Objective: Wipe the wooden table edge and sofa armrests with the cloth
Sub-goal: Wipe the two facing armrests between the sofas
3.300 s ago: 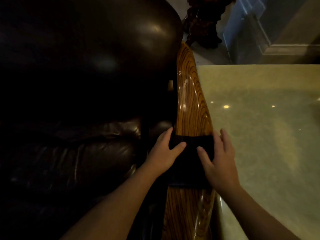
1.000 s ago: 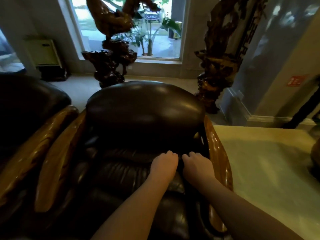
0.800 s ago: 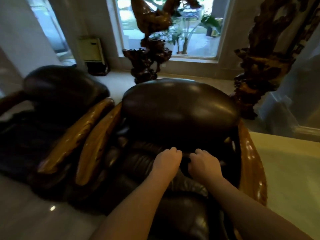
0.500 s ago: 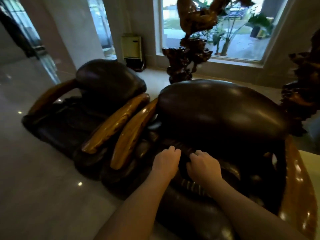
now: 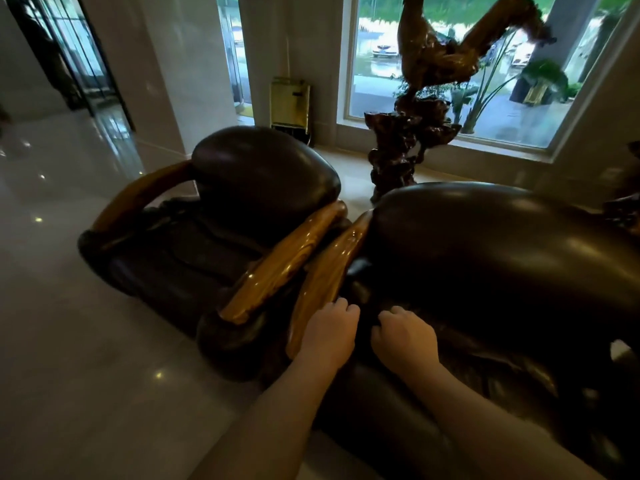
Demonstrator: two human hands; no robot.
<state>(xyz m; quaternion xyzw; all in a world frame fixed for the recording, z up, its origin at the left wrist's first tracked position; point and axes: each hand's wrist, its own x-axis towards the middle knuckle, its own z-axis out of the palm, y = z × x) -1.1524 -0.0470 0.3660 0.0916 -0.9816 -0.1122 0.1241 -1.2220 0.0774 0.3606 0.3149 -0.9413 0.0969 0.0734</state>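
My left hand (image 5: 330, 332) and my right hand (image 5: 403, 337) are both fisted on a dark cloth (image 5: 366, 323), which shows only as a dark strip between them over the seat of the near dark leather sofa chair (image 5: 502, 271). My left hand sits right beside the near chair's glossy wooden left armrest (image 5: 325, 271), at its front end; I cannot tell if it touches. A second wooden armrest (image 5: 284, 265), belonging to the far chair (image 5: 242, 202), runs parallel just left of it. The table is out of view.
Polished pale floor (image 5: 69, 341) spreads to the left. A carved dark wood sculpture (image 5: 415, 133) stands behind the chairs before a window (image 5: 485, 64). A small yellowish cabinet (image 5: 290, 105) sits against the wall. The far chair's left wooden armrest (image 5: 138, 195) curves at the left.
Earlier both hands pressed the cloth flat on the right wooden armrest by the table. Since then the view has swung left and both hands, fisted on the cloth, have moved across the seat to the left armrest.
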